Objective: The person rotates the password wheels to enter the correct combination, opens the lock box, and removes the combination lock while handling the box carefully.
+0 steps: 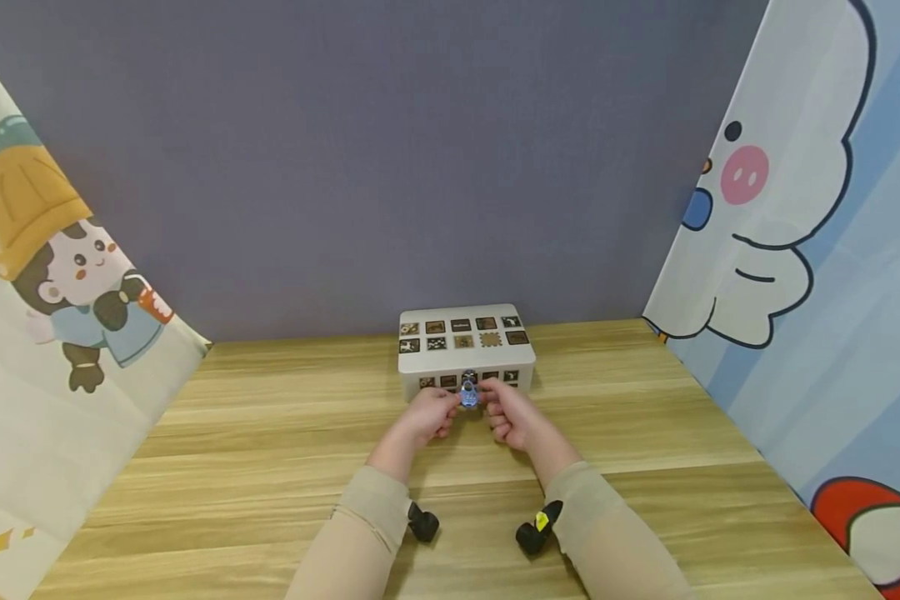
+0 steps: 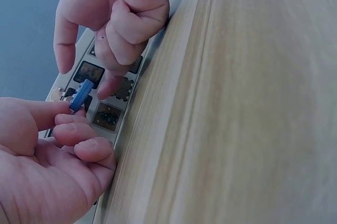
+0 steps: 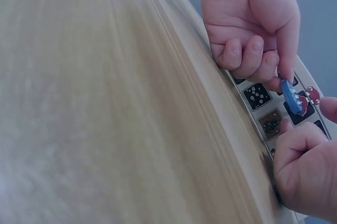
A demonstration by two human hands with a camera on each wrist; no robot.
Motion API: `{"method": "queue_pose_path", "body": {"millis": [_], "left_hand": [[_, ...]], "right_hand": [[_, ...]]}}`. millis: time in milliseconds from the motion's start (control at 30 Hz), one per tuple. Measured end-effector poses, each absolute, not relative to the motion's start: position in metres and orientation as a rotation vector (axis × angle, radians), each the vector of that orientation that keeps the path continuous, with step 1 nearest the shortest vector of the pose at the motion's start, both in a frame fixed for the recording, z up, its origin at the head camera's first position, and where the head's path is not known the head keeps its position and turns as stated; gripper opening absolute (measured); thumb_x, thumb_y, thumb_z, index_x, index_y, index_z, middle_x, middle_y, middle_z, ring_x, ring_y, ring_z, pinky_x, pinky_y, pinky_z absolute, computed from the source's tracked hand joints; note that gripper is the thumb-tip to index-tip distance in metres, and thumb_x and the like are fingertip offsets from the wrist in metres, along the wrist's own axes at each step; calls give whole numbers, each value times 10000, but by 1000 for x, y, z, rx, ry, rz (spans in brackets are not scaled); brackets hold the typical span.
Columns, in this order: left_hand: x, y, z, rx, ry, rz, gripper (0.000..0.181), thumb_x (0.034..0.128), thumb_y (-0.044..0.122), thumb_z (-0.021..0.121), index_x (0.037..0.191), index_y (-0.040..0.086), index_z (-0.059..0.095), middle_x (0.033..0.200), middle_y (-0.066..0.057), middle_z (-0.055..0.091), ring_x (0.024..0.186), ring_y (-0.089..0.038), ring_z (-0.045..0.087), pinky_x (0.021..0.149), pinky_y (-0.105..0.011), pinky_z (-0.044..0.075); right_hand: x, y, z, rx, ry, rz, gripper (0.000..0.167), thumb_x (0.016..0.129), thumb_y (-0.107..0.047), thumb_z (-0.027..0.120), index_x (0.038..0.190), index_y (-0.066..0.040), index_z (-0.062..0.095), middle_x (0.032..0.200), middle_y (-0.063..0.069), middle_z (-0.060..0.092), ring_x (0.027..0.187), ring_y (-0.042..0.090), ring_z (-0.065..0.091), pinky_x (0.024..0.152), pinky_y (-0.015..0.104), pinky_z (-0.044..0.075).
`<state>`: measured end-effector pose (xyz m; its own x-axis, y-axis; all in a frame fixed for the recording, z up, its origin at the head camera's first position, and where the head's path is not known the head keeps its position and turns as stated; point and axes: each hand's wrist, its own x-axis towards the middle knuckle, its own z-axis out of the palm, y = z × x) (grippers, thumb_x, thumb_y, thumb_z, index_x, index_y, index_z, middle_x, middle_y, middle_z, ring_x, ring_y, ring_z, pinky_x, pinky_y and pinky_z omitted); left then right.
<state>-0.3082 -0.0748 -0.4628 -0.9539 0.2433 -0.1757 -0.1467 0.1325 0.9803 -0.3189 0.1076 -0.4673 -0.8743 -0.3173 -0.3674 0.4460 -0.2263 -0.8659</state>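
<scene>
A small blue padlock [image 1: 469,395] with white marks hangs at the metal clasp [image 1: 469,377] on the front of a white box [image 1: 465,360] printed with dark square pictures. My left hand [image 1: 429,413] pinches the padlock's body between thumb and fingertip, as the right wrist view shows. Just to the right is my right hand [image 1: 512,415], its thumb and forefinger spread either side of the padlock [image 2: 81,95] with a gap visible. The other fingers of the right hand [image 2: 118,18] are bent. A red part of the clasp [image 3: 313,95] shows beside the padlock.
The box stands on a wood-grain table [image 1: 270,450], close to a grey back panel [image 1: 435,167]. Cartoon-printed panels flank both sides, a helmeted figure [image 1: 82,250] on the left and a white character [image 1: 787,183] on the right. Both wrists wear black devices [image 1: 423,523].
</scene>
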Motion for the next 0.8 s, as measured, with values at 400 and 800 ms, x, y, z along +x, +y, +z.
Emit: {"method": "queue_pose_path", "body": {"millis": [400, 800], "left_hand": [[-308, -76, -462, 104, 2099, 1907, 201, 1043, 120, 520, 995, -71, 560, 698, 2, 449, 533, -102, 372, 490, -226, 335], [-308, -77, -462, 112, 2092, 1898, 208, 1045, 134, 533, 884, 3, 531, 677, 0, 443, 529, -112, 375, 496, -232, 329]], "right_hand": [[-319, 102, -467, 149, 1595, -2128, 181, 947, -221, 582, 804, -127, 524, 556, -112, 314, 426, 12, 248, 379, 150, 175], [-318, 94, -468, 166, 1622, -2142, 137, 888, -149, 616, 772, -117, 550, 576, -90, 345, 429, 18, 257, 388, 158, 179]]}}
